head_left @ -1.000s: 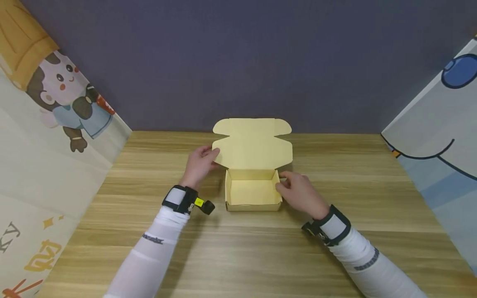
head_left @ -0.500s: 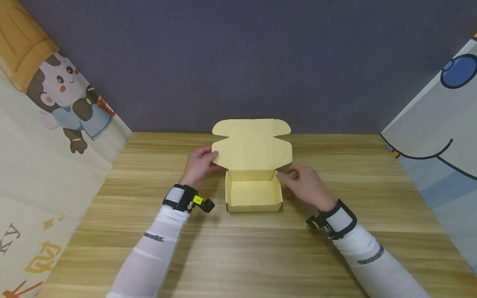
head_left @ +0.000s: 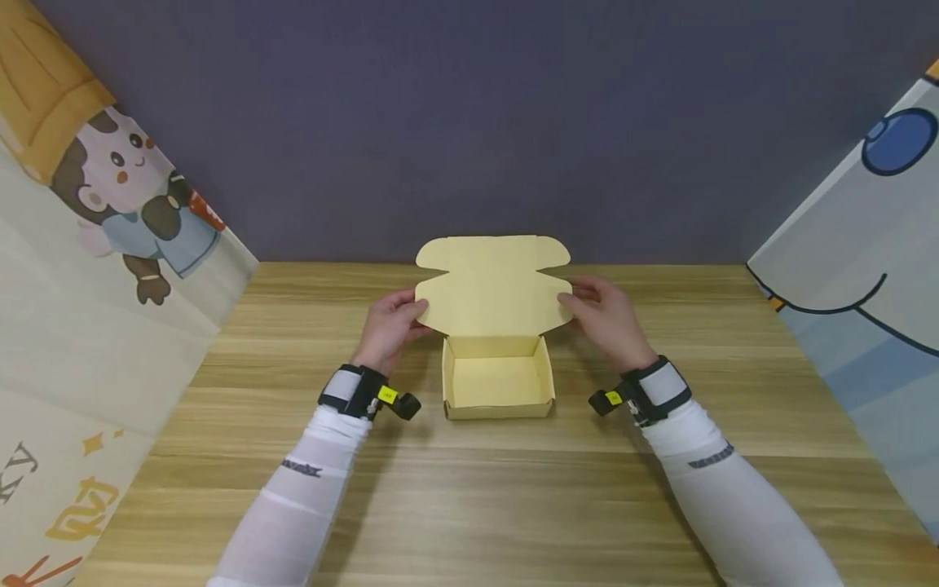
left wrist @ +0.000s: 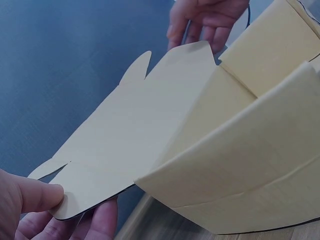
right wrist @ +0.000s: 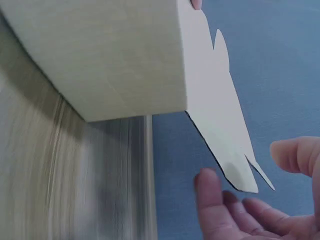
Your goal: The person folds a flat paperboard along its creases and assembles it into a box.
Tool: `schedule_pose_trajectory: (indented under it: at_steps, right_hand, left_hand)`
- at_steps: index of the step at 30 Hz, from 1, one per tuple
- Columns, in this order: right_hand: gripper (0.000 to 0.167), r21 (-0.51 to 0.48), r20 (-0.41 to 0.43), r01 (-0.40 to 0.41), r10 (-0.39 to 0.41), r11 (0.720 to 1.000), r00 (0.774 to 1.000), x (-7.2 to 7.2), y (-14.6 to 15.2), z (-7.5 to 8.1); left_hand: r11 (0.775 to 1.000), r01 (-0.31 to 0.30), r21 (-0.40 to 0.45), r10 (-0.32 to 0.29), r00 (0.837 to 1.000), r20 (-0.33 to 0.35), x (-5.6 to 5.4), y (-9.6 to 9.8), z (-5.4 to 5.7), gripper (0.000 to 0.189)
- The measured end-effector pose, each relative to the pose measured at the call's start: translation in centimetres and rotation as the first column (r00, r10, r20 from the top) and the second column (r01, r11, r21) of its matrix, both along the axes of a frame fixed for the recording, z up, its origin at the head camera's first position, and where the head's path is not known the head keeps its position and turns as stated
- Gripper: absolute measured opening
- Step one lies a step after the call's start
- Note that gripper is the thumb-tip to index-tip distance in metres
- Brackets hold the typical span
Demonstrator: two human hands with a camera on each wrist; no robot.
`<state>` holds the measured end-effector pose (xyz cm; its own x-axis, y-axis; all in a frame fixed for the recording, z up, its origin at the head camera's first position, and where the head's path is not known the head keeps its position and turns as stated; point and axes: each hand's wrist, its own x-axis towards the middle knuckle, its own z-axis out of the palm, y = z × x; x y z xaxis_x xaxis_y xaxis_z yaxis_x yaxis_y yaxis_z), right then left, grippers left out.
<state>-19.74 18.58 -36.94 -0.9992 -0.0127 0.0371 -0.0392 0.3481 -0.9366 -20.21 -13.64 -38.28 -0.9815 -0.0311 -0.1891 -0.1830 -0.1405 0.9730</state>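
Observation:
A small pale-yellow cardboard box (head_left: 500, 411) stands on the table with its lid (head_left: 495, 287) raised at the back. Nothing lies inside it. My left hand (head_left: 385, 328) pinches the lid's left side flap, thumb on the inner face and fingers behind, as the left wrist view shows on the flap (left wrist: 75, 192). On the other side, my right hand (head_left: 610, 323) is at the lid's right side flap. In the right wrist view its thumb (right wrist: 295, 154) and fingers (right wrist: 212, 200) are spread around that flap (right wrist: 235, 167), with a gap between thumb and cardboard.
The wood-grain table (head_left: 469, 505) extends around the box. A dark wall panel (head_left: 484, 122) rises behind the lid. Printed cloths with cartoon figures flank the table, on the left (head_left: 73, 342) and on the right (head_left: 814, 269). Both wrists wear camera straps.
My right hand has moved from the box's right wall back and up to the lid's right flap. My left hand keeps its pinch on the left flap. The box stays in place.

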Motion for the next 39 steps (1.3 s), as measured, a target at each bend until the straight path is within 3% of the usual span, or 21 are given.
schedule_pose_trajectory:
  at_steps: [8, 17, 26, 33, 39]
  right_hand:
    - [0.035, 0.065, -0.071, 0.042, -0.037, 0.997, 0.997, -0.3, -0.8, -0.1]
    - [0.03, 0.204, -0.195, 0.097, -0.057, 0.974, 0.979, 0.4, -1.4, 0.8]
    - [0.027, 0.256, -0.335, 0.137, -0.045, 0.957, 0.941, 1.3, -2.4, 1.1]
    - [0.03, 0.232, -0.329, 0.113, -0.031, 0.966, 0.944, 2.2, -3.5, 1.3]
    - [0.032, 0.224, -0.342, 0.114, -0.031, 0.968, 0.939, 2.9, -4.3, 1.1]
  left_hand:
    - [1.0, 0.0, -0.006, 0.0, 1.0, -0.004, 0.4, 0.1, 0.4, 0.038]
    - [0.989, -0.068, -0.13, 0.052, 0.991, -0.124, 1.5, 0.9, 1.3, 0.033]
    - [0.944, -0.152, -0.294, 0.053, 0.946, -0.319, 2.7, 2.1, 1.7, 0.025]
    - [0.89, -0.229, -0.395, 0.041, 0.902, -0.431, 3.8, 3.0, 1.3, 0.023]
    - [0.887, -0.246, -0.391, 0.039, 0.884, -0.466, 4.5, 3.7, 1.2, 0.024]
